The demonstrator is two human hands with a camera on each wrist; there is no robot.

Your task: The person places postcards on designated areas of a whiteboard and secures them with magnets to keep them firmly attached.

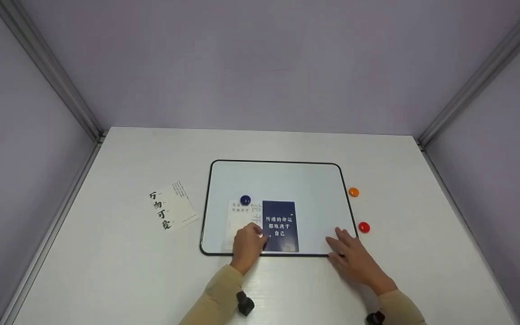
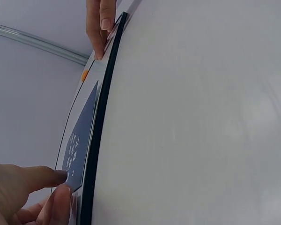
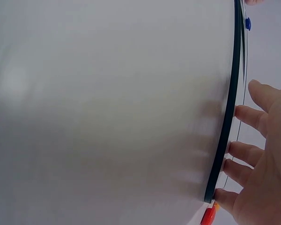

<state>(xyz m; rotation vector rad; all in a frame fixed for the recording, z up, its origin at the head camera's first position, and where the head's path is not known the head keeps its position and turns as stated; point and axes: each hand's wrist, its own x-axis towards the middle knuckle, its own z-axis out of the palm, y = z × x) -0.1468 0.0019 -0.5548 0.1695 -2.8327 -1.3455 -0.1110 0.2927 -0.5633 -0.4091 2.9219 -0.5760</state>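
Note:
A white board (image 1: pixel 314 185) with a black rim lies flat on the table. On it, a dark blue card (image 1: pixel 282 216) with white characters lies beside a pale card (image 1: pixel 237 221), whose top carries a round dark blue magnet (image 1: pixel 245 200). My left hand (image 1: pixel 247 243) pinches the blue card's lower left edge, thumb on its face and a curled finger at the edge in the left wrist view. That hand hides part of the pale card. With fingers spread, my right hand (image 1: pixel 355 257) rests at the board's lower right corner.
Right of the board, an orange magnet (image 1: pixel 354 192) and a red magnet (image 1: pixel 364 227) lie on the table (image 1: pixel 129 266). Another pale card (image 1: pixel 174 206) with black characters lies tilted to the left of the board. Pale walls (image 1: pixel 260 67) enclose the back and sides.

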